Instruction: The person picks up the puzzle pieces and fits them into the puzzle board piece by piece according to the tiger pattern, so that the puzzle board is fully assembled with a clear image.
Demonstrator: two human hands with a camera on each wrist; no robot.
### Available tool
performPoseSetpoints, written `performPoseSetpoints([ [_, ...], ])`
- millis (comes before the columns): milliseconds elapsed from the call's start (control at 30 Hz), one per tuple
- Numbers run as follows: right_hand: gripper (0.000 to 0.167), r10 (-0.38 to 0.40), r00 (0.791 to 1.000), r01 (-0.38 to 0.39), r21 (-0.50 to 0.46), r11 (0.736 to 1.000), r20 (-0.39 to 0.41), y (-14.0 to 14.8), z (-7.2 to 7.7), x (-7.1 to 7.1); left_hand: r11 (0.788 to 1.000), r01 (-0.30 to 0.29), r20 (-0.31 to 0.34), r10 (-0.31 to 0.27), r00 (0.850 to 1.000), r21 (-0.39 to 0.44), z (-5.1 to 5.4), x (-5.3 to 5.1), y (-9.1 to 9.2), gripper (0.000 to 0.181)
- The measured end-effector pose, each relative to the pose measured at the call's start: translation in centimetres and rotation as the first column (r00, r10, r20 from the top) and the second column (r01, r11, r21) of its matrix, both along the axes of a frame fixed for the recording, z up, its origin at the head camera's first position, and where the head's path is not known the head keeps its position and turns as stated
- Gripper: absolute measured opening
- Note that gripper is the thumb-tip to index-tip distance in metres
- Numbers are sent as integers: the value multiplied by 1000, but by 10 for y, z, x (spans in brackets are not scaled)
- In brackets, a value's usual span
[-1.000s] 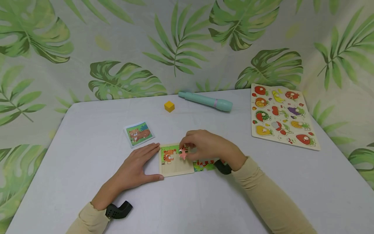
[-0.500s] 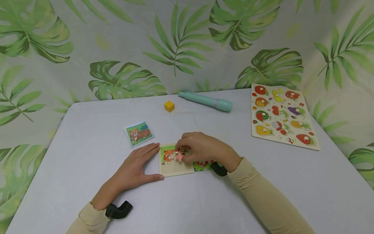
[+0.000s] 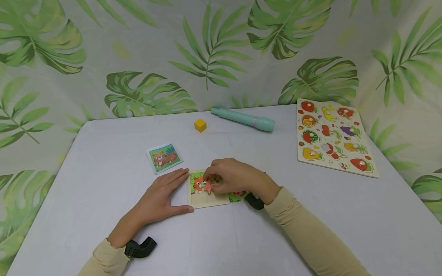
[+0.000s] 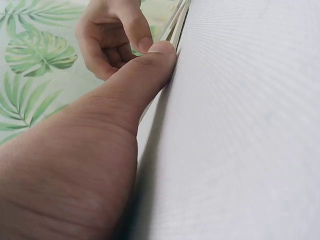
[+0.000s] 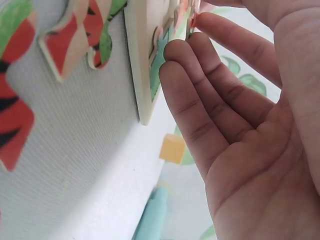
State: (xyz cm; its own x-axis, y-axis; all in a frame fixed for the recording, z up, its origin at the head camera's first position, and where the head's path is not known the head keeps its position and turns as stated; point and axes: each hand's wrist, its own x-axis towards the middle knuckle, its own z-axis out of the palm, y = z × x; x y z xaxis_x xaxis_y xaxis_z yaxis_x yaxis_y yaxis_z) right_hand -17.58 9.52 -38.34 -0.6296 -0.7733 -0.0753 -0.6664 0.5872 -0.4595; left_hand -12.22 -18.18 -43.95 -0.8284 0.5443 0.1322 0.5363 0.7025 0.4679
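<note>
Pink piece (image 3: 208, 187) in pinched right grip (image 3: 229, 175)

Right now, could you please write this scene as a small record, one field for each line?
Left grip: fingertips and thumb at the tray's left edge
Right grip: pinching a pinkish piece over the tray
Tray: wooden, tiger face pieces at upper left, bare wood along the front
Loose pieces: right of the tray, partly hidden
Card: tiger picture, beyond the left grip
Cube: yellow, toward the back
Stick: teal, right of the cube
Fruit board: far right
</note>
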Motion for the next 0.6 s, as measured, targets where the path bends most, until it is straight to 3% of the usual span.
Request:
performPoseSetpoints([
  [600,31,45,998,-43,29,999,-46,-4,-5,2,1000,-4,11,4,1000,-11,-1,-1,0,102],
])
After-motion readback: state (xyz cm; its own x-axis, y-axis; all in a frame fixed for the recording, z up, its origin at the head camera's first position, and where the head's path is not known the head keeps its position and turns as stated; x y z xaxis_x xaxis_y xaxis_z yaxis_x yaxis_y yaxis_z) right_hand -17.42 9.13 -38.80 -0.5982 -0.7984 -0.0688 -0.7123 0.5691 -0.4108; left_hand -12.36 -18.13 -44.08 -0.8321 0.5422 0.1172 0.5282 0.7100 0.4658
